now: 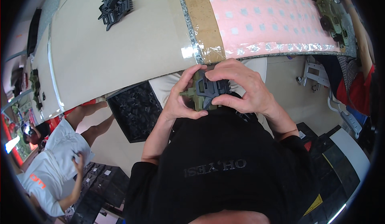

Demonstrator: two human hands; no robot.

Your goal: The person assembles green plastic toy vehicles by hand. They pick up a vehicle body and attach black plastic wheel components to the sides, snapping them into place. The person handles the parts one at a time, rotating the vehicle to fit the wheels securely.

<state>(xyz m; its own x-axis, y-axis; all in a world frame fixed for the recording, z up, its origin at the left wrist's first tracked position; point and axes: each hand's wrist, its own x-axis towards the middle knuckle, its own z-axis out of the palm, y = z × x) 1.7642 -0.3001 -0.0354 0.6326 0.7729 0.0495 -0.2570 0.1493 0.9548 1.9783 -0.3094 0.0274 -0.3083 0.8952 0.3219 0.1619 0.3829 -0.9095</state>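
Close to my body, at the table's edge, I hold a toy vehicle with both hands. Its body (190,93) is olive green, and a dark grey angular plastic frame (207,88) lies against it. My left hand (177,97) grips the green side, fingers over the far edge and thumb along the near edge. With its thumb and forefinger bent, my right hand (250,85) clasps the dark grey frame. The fingers partly cover both parts, so whether they are joined cannot be seen. Several similar dark grey frames (113,9) lie together at the table's far left.
A black bin (130,137) full of small dark parts stands below the table edge, left of my lap. Green toy vehicles (329,13) sit at the far right on pink padding (276,21). Another person in white (60,155) is at the left; a person's arm (363,43) shows at right.
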